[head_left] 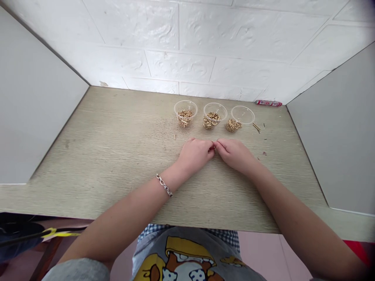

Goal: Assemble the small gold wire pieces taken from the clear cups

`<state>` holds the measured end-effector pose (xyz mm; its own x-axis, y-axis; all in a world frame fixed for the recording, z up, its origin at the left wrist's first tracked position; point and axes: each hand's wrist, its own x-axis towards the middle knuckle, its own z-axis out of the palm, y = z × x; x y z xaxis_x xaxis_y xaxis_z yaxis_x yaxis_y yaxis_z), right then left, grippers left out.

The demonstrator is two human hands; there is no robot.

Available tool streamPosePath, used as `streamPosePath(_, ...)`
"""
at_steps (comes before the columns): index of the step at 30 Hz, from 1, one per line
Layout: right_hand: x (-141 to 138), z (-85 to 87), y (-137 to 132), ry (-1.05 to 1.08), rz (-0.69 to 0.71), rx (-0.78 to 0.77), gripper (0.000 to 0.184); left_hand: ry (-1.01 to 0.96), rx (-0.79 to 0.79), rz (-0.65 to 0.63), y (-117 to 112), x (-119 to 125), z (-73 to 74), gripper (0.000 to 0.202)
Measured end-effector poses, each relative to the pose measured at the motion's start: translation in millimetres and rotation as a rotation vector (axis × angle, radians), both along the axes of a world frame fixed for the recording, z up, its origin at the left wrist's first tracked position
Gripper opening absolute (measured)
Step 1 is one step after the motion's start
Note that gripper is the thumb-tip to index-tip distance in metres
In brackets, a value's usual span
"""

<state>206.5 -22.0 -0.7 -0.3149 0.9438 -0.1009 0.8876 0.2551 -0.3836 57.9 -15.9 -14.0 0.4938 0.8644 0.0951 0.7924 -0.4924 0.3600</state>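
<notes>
My left hand [197, 154] and my right hand [236, 154] meet fingertip to fingertip just above the table, thumbs and forefingers pinched together. Whatever lies between the fingertips is too small and too hidden to name. Beyond the hands stand a left clear plastic cup [176, 111], a middle clear cup [225, 115] and a right clear cup [248, 122]. Small gold-coloured metal pins or tubes [184, 118] fill part of the left cup; similar pieces are in the other two. One loose gold piece [175, 137] lies in front of the left cup.
Several thin gold rods [256, 127] lie right of the cups, with tiny dark bits nearby. A red and silver tube [268, 103] rests against the white brick-pattern wall [196, 66]. Grey panels [38, 93] border the wooden table [96, 156] on both sides.
</notes>
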Motion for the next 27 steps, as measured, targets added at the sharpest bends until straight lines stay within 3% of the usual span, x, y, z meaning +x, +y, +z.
streamPosePath(11, -4.2, -6.7, -4.1, -0.023, -0.078, 0.070, 0.033, -0.018, 0.003, -0.003, -1.1, 0.4, 0.0, 0.024)
streamPosePath(20, -6.1, 0.2, -2.7, -0.016, -0.089, -0.037, 0.034, -0.010, 0.002, 0.005, -1.4, 1.2, 0.3, 0.022)
streamPosePath(27, -8.5, -2.5, -5.3, -0.035, -0.103, -0.006, 0.035, -0.007, 0.002, 0.020, -1.3, 1.0, -0.7, 0.025)
